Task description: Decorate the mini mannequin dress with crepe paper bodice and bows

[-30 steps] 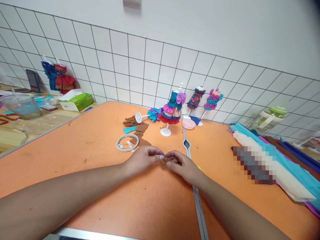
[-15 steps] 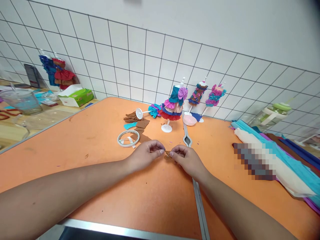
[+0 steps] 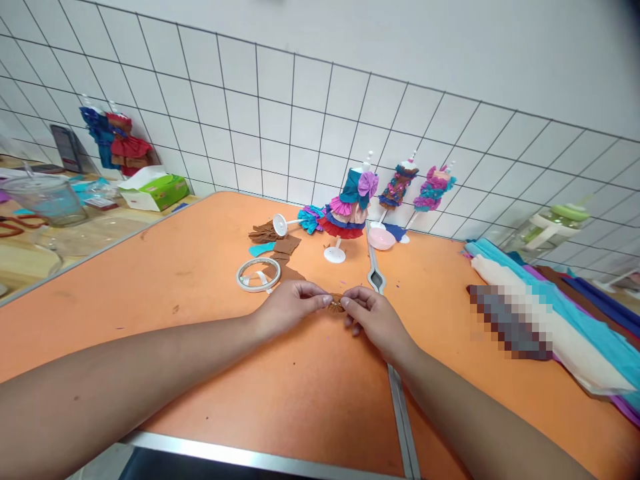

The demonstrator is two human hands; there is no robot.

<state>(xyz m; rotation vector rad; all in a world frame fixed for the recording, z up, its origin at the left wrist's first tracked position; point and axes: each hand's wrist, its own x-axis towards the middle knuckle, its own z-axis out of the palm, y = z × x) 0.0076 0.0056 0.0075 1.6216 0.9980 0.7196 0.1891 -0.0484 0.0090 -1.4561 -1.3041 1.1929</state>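
My left hand (image 3: 287, 307) and my right hand (image 3: 373, 320) meet over the orange table (image 3: 200, 280). Both pinch a small crumpled piece of brown paper (image 3: 335, 303) between thumb and fingertips, just above the tabletop. A roll of clear tape (image 3: 259, 275) lies a little left of and beyond my left hand. More brown paper pieces (image 3: 280, 250) lie beyond it. A small mannequin on a white stand, dressed in a layered paper dress (image 3: 347, 213), stands further back.
Two more dressed mannequins (image 3: 395, 190) lean at the tiled wall, with a pink dish (image 3: 381, 239) before them. Folded coloured paper sheets (image 3: 560, 313) lie at the right. A metal seam (image 3: 397, 393) divides the table. A tissue box (image 3: 153, 190) and plastic cup (image 3: 45, 200) sit far left.
Both hands stayed together on the brown paper, working it between the fingertips. The view drifted slightly, so the hands now sit a bit higher in the picture.
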